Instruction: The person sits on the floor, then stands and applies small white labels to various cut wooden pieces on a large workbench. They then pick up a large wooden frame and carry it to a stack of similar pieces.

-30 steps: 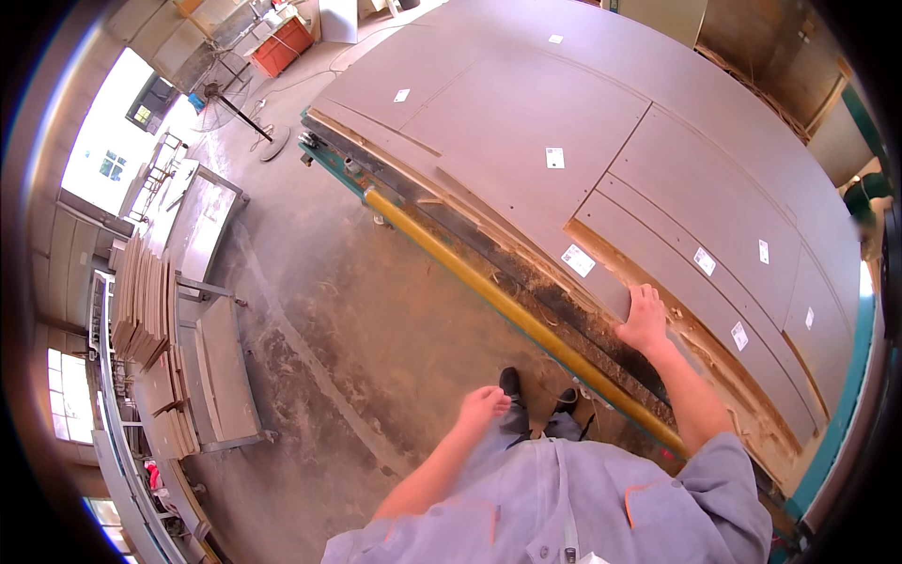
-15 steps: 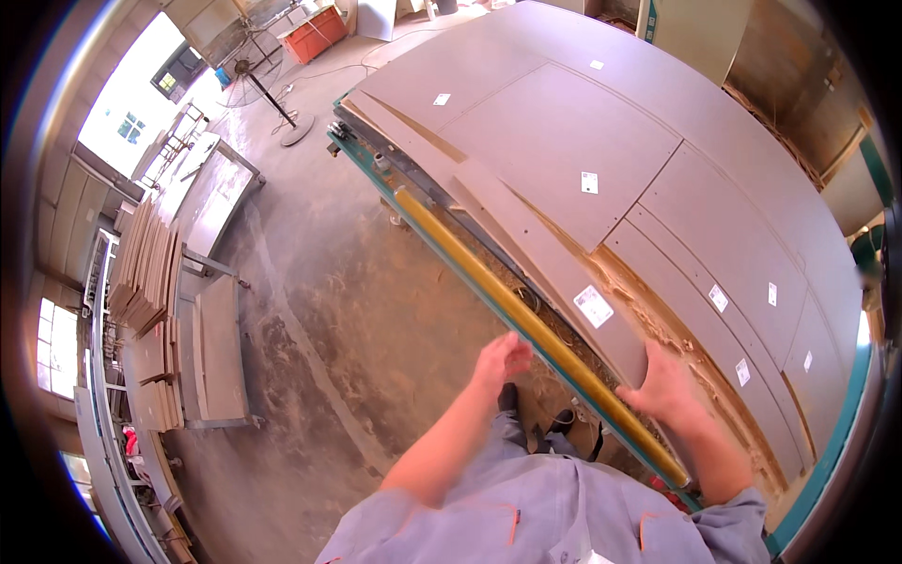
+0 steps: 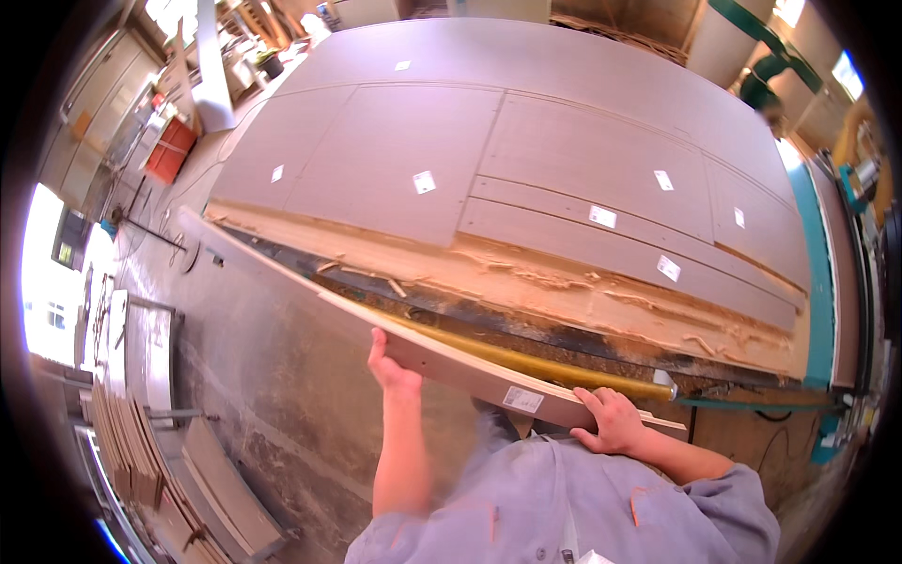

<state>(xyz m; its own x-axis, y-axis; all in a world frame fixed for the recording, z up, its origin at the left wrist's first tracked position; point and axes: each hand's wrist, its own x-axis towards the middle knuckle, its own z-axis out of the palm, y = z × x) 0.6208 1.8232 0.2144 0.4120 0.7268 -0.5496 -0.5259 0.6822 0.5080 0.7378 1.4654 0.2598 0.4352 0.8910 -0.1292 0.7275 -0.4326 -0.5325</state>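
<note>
Two long, narrow grey-brown boards (image 3: 460,372) appear stacked face to face, tilted on edge with their pale cut edges upward. They run from the far left to just in front of my body. My left hand (image 3: 395,370) grips them near the middle, its thumb up against the face and its other fingers mostly hidden. My right hand (image 3: 613,421) is closed over the top edge near the right end, beside a white label (image 3: 522,399). Just beyond the boards lies a yellow roller (image 3: 526,365) along the machine table's near edge.
Large cut grey panels (image 3: 404,150) with white labels cover the machine bed. Wood chips and shavings (image 3: 536,273) lie on the bare strip (image 3: 611,315) nearest me. On the left are stacked boards (image 3: 122,446), a metal-legged table (image 3: 146,348) and an orange bin (image 3: 169,150).
The narrow boards have come off the bed's near edge and now stand tilted in front of me. My left hand has taken hold of them. My view has turned right.
</note>
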